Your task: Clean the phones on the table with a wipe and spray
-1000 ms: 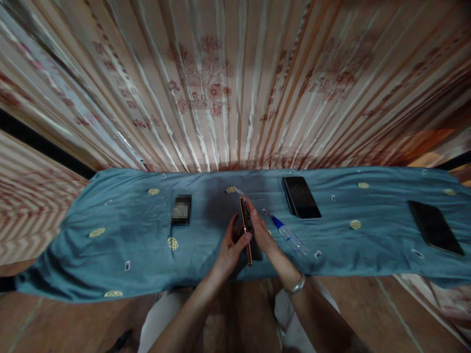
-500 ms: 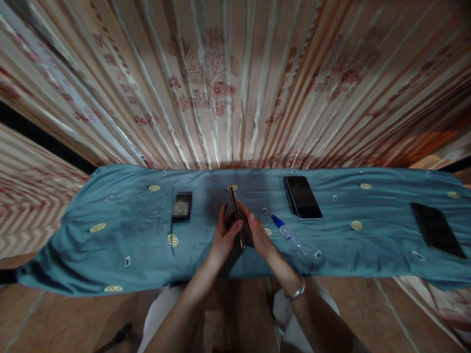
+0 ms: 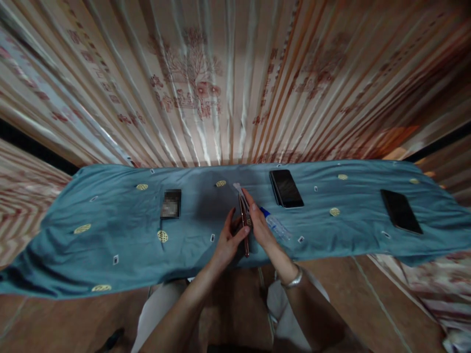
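Our left hand [image 3: 228, 239] is curled around the near half of a slim copper-edged phone [image 3: 244, 230], thumb on one face and fingers behind, so the phone stands on edge above the surface [image 3: 121, 230] with its length running away from us. Going left to right from there, our right hand [image 3: 259, 224] presses against the phone's other face with the fingers stretched along it, the fingertips up near the far end, where a small pale tab or film [image 3: 237, 187] sticks out; we cannot tell what it is. A metal bracelet [image 3: 290, 280] circles the right wrist.

Far left on the teal cloth with yellow ovals, a small dark card or box [image 3: 170, 203] lies flat, well apart from the hands. Just right of our right hand, partly behind it, a clear pen-like tube with a blue cap [image 3: 274, 223] lies slantwise. Further right and towards the curtain, a black phone [image 3: 286, 188] lies face up. Near the right end, a second dark phone [image 3: 401, 211] lies flat. A striped, patterned curtain [image 3: 206, 88] hangs behind the surface.
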The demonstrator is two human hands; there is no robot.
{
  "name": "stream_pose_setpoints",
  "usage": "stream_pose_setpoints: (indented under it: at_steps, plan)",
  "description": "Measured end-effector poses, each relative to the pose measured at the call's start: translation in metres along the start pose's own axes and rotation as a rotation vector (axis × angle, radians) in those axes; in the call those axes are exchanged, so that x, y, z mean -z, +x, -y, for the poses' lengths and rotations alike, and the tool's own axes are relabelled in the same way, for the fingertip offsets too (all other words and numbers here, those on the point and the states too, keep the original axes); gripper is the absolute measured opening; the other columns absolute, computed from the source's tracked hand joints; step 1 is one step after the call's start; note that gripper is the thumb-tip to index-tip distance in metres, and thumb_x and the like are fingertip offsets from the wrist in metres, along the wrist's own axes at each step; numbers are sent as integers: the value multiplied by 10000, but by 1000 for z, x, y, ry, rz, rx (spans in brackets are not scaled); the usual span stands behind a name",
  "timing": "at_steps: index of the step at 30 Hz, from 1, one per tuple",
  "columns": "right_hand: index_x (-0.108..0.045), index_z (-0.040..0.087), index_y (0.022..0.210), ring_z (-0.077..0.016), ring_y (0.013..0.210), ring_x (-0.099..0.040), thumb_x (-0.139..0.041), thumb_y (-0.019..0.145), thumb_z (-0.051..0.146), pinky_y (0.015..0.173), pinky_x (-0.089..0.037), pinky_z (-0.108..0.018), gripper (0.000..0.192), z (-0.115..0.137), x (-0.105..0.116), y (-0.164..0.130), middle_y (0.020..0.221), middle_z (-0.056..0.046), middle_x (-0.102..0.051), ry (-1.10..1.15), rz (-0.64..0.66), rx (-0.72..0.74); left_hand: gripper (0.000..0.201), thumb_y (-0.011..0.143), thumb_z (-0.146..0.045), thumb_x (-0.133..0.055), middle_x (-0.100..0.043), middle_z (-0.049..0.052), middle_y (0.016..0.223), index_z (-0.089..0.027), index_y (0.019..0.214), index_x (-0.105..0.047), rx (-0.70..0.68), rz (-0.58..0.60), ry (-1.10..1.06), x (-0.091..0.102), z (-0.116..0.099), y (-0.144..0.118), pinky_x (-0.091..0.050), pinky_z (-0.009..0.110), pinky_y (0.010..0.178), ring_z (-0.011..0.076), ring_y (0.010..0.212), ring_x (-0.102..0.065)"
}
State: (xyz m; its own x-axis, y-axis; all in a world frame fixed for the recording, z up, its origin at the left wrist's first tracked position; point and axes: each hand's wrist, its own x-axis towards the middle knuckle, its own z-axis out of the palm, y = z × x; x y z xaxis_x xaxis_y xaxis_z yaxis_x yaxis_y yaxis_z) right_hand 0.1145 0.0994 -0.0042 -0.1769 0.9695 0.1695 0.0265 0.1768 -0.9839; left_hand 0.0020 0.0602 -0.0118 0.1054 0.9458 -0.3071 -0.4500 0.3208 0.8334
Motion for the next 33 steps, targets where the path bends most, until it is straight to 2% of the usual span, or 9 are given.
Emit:
stream_pose_setpoints:
  at_steps: [7,11,16,21,25,28,33]
  plan:
    - [-441,308,1413,-190,1431,-294,-341,938,611,1206,-166,-402,571,1,4,3,1502,31,-416,108,-38,6,981,608,-335,-836,-647,134,1205,-187,1441,-340,-28,-27,99,8,-2,5,-383,426,1048,254,1131,-598]
    - [-579,308,1287,-219,1348,-432,-370,923,620,1167,-259,-424,523,-4,4,6,1392,16,-553,290,-80,-12,950,602,-344,-838,-617,152,1243,-174,1417,-380,-50,-50,143,13,-4,6,-375,423,1051,264,1164,-572]
    - [-696,288,1088,-228,1136,-600,-407,878,669,1020,-417,-386,522,-9,9,15,1151,4,-702,436,-145,-75,969,592,-330,-842,-632,148,1205,-160,1421,-370,-57,5,138,11,-5,-1,-377,395,1042,250,1139,-577]
    - [-727,257,977,-205,952,-653,-443,844,692,850,-477,-308,536,-11,9,19,956,-9,-736,415,-195,-136,1026,572,-316,-852,-656,137,1147,-146,1443,-336,2,44,99,8,-9,-10,-429,346,963,231,1063,-609]
    - [-705,234,993,-223,958,-660,-499,811,685,812,-500,-315,529,-13,1,20,964,-23,-738,458,-207,-222,1012,566,-311,-855,-678,112,1072,-156,1433,-356,11,72,72,7,-13,-13,-446,342,929,224,1002,-634]
    - [-677,247,1065,-221,1013,-656,-529,815,645,851,-512,-330,493,-13,-7,20,1029,-19,-730,522,-198,-228,1013,565,-320,-855,-688,109,1044,-149,1430,-356,-7,83,64,6,-14,-13,-446,354,939,231,999,-638]
    - [-635,267,1185,-248,1136,-619,-490,832,661,938,-508,-406,548,-12,-16,17,1154,-31,-702,553,-121,-258,1034,580,-321,-846,-640,154,1217,-162,1450,-309,-24,55,36,6,-14,-9,-414,392,1018,261,1140,-594]
